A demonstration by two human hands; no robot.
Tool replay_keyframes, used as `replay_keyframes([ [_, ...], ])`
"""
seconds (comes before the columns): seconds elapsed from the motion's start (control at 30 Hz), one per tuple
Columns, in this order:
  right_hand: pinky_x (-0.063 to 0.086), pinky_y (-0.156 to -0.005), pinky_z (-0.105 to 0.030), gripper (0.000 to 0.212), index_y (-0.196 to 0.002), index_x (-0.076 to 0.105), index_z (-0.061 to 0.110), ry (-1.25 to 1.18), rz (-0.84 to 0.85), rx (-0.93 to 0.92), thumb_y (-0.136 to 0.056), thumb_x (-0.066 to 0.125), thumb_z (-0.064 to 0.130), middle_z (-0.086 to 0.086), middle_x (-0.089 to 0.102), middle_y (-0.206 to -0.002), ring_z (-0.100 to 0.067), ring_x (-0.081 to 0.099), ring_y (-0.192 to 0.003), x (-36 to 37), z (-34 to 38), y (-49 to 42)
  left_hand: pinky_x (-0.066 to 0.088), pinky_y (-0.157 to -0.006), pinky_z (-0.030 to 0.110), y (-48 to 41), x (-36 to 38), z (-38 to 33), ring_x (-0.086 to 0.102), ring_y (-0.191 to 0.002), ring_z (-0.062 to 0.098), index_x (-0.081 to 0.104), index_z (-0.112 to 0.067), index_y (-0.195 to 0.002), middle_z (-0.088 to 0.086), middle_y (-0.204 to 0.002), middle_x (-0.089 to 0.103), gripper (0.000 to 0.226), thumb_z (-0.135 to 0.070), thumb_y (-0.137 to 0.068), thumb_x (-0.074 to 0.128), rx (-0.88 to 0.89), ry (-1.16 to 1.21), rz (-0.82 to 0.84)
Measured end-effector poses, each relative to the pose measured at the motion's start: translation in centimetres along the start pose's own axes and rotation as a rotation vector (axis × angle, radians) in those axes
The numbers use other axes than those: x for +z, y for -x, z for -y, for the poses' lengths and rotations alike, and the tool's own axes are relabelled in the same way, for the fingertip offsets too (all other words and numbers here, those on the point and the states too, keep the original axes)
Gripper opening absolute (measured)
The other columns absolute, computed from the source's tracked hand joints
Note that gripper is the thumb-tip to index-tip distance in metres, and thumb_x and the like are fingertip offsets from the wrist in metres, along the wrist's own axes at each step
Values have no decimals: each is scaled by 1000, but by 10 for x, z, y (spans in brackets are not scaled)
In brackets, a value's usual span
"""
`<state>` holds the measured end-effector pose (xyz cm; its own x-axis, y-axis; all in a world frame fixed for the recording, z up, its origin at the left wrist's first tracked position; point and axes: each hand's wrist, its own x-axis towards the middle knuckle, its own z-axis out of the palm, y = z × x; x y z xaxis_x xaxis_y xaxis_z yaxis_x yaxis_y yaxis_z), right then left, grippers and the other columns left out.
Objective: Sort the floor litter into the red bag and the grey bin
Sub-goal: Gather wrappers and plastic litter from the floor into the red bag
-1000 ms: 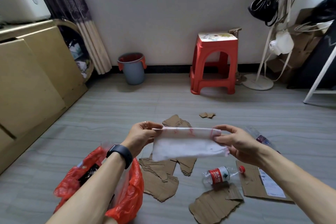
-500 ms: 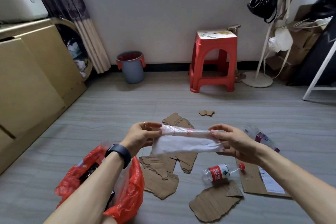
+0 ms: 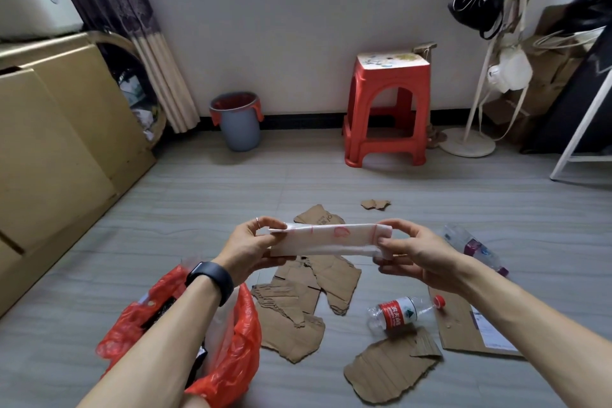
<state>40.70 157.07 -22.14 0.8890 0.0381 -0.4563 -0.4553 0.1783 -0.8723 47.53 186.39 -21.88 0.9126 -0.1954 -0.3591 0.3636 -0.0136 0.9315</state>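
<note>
The grey plank floor (image 3: 172, 209) carries the litter. A red stool (image 3: 387, 109) stands against the far wall, and the grey bin (image 3: 236, 124), lined in red, stands to its left by the curtain, well away from the person. The red bag (image 3: 238, 341) lies open on the floor under the left forearm. Torn cardboard pieces (image 3: 291, 325) lie scattered just right of the bag. A folded white sheet (image 3: 331, 240) with red marks is held level in the air above the cardboard, stretched between both hands. A clear bottle with a red label (image 3: 397, 311) lies on its side among the cardboard, and a second clear bottle (image 3: 470, 245) lies beyond the right wrist. The left hand (image 3: 248, 248) has its grip closed on the sheet's left end, thumb on top. The right hand (image 3: 417, 255) pinches the right end the same way.
</note>
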Motion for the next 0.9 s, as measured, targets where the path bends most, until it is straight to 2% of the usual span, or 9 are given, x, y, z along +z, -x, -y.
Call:
replay_keyframes([
  [0.13,62,-68,-40,37,-122,62,19,60,33,34,-90,66,2,-25,71,-96,-30,70,-75,-2,-2,-1,60,-54,28,3,-7,-2,72,-68,34,61,-3,-104,21,-94,68,15,1,-93,53,-87,42,90],
  [0.23,62,-71,-41,32,-116,65,10,-11,19,10,-91,57,-8,-27,65,-106,-31,69,-78,0,0,-2,61,-60,29,5,-13,-3,71,-80,38,66,1,-109,21,-101,70,26,-12,-86,68,-107,56,152],
  [0.33,62,-76,-41,27,-113,67,7,-4,55,-3,-86,70,8,-26,62,-111,-35,69,-85,12,-1,-7,60,-61,28,9,-21,0,72,-74,31,65,0,-105,21,-95,70,21,0,-84,70,-44,-123,86],
  [0.4,62,-76,-41,31,-110,68,8,38,38,-22,-83,75,21,-24,63,-110,-36,71,-84,25,-5,-10,59,-57,27,14,-29,-1,71,-66,28,63,-2,-107,19,-91,68,28,10,-82,69,9,-163,29],
  [0.53,62,-74,-39,37,-120,61,11,131,85,-102,-86,73,9,-27,64,-114,-35,73,-84,59,-9,-16,61,-63,35,26,-69,-2,70,-66,29,63,-8,-109,14,-84,68,40,16,-77,70,59,-219,-41],
  [0.6,62,-75,-40,42,-124,54,8,264,95,-179,-86,73,7,-22,67,-111,-32,74,-83,80,-10,-16,59,-62,33,34,-94,5,68,-61,23,66,-4,-97,14,-80,68,30,17,-76,69,58,-340,-74],
  [0.73,62,-68,-37,21,-107,68,16,756,128,-515,-87,73,17,-5,73,-90,-18,74,-70,118,-15,-10,51,-55,24,50,-131,29,63,-56,12,70,-10,-78,5,-67,69,18,6,-73,74,27,-636,-114],
  [0.8,61,-63,-33,14,-104,70,19,893,149,-619,-90,71,21,-1,73,-82,-12,72,-64,132,-17,-9,49,-59,16,58,-144,45,63,-60,1,73,-16,-82,-7,-70,71,18,-4,-69,78,2,-834,-85],
  [0.9,57,-61,-30,16,-108,71,22,1087,141,-708,-95,64,27,5,72,-81,-8,68,-65,158,-27,-22,50,-76,15,67,-168,85,65,-88,2,71,-25,-101,-10,-98,72,33,-20,-69,76,-71,-1059,-66],
])
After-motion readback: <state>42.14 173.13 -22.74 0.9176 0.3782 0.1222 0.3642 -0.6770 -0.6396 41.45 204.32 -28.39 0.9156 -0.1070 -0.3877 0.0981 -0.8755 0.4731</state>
